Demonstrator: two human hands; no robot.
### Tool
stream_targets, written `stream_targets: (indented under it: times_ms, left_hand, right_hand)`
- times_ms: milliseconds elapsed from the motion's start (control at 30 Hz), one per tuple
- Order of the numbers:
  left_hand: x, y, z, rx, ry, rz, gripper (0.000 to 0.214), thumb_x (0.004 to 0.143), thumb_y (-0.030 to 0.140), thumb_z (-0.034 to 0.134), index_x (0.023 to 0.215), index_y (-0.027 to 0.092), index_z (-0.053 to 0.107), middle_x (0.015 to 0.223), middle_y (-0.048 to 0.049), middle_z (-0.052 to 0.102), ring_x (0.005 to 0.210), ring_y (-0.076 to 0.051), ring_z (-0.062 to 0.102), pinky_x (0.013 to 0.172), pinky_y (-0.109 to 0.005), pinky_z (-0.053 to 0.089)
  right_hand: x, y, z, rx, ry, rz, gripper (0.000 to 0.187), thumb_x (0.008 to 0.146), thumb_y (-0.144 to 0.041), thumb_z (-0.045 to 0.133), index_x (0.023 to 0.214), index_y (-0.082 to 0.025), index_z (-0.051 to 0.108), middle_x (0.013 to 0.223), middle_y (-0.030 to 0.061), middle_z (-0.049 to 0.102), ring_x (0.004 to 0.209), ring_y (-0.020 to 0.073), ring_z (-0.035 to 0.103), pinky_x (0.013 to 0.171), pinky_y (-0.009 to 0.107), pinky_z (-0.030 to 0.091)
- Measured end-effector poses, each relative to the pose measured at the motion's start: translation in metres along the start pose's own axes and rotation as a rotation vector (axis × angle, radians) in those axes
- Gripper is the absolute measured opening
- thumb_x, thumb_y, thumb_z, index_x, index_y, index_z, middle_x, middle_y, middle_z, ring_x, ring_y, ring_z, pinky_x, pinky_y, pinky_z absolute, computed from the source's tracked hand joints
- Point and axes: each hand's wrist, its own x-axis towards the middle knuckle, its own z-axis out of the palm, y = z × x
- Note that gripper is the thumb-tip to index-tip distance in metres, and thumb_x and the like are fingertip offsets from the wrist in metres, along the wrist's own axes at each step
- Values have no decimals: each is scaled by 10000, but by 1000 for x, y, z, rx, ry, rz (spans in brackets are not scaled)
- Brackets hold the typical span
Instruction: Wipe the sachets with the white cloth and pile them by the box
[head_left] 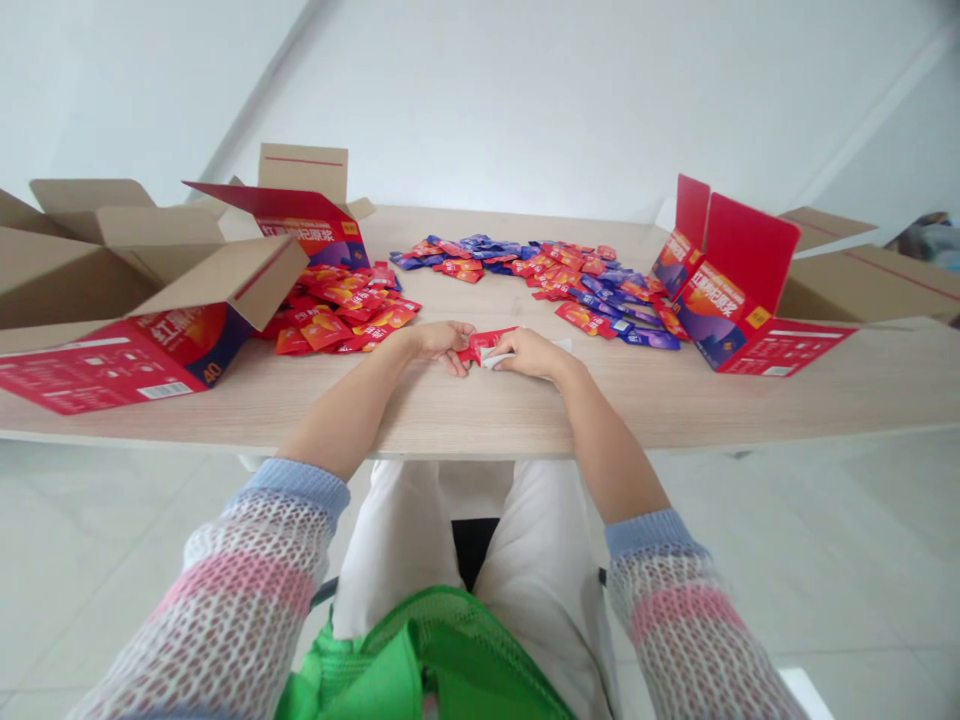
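Note:
Between my two hands, low over the table, lies a red sachet [486, 342]. My left hand [444, 345] has its fingers closed on the sachet's left end. A white cloth or tissue [489, 358] is bunched under the fingers of my right hand [529, 353], which presses it against the sachet's right part. Part of that white piece shows to the right, behind the hand. Left of my left hand is a heap of red and orange sachets [349, 308]. Beyond my hands spreads a mixed row of red sachets [559, 268] and purple sachets [611, 298].
Open cardboard boxes stand at both sides: a large red box [112, 365] at the left front, another red box [315, 225] behind it, and a red box [720, 300] at the right. The pale wooden table [480, 420] ends just before my lap. A white wall is behind.

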Motion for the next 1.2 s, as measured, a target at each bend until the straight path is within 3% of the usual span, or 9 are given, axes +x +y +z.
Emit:
stream_targets:
  times_ms: [100, 267, 400, 500, 667, 867, 1033, 1200]
  left_hand:
    - [0, 2, 3, 50, 29, -8, 153, 864, 82, 488, 971, 182, 445, 588, -23, 663, 517, -171, 676, 545, -241, 545]
    - [0, 4, 6, 154, 98, -28, 121, 855, 52, 433, 898, 165, 445, 553, -45, 654, 484, -181, 660, 466, -207, 503]
    - [1, 0, 3, 165, 101, -7, 93, 837, 62, 455, 857, 151, 472, 550, -48, 654, 450, -162, 636, 470, -204, 496]
    - [1, -2, 1, 153, 81, 27, 51, 832, 97, 500, 852, 144, 497, 573, -46, 655, 469, -157, 642, 481, -201, 498]
    - [0, -2, 2, 150, 28, 35, 148, 834, 103, 503, 977, 140, 515, 628, -45, 672, 554, -169, 678, 548, -216, 526]
    - [3, -2, 4, 166, 54, 30, 353, 743, -4, 464, 1073, 91, 547, 621, -56, 677, 583, -202, 691, 596, -273, 552]
    - [4, -3, 2, 94, 44, 25, 190, 775, 10, 474, 912, 98, 571, 635, -74, 680, 580, -185, 690, 560, -232, 542]
    - [2, -1, 1, 41, 38, 0, 70, 830, 70, 515, 865, 120, 549, 594, -54, 664, 541, -166, 680, 548, -208, 534]
  right_hand:
    - [-2, 9, -6, -29, 1, 27, 247, 728, -196, 665, 965, -210, 732, 909, -4, 722, 795, 156, 625, 723, 220, 415]
    - [-3, 26, -8, -245, 153, 337, 219, 772, -271, 629, 983, -235, 676, 1009, 38, 693, 899, 204, 615, 721, 261, 421]
    - [-4, 36, -6, -337, 243, 435, 275, 886, -315, 481, 1108, -192, 586, 1123, 115, 636, 994, 250, 586, 766, 315, 423]
    - [-3, 31, -7, -344, 353, 383, 301, 936, -333, 377, 1104, -148, 546, 1077, 141, 629, 973, 254, 576, 780, 327, 413]
    - [2, 2, -2, -169, 527, 27, 346, 970, -380, 279, 1130, -155, 489, 1081, 101, 584, 998, 204, 529, 844, 285, 379]
    - [14, -15, 26, -161, 364, -209, 372, 910, -450, 449, 1104, -145, 532, 1109, 110, 531, 1046, 201, 476, 915, 302, 359]
    - [17, -8, 24, -288, 294, -111, 351, 913, -404, 470, 1163, -172, 551, 1153, 108, 528, 1092, 226, 438, 941, 352, 344]
    - [14, 6, 13, -375, 340, 86, 341, 906, -415, 474, 1143, -190, 572, 1163, 114, 545, 1092, 255, 436, 915, 380, 365]
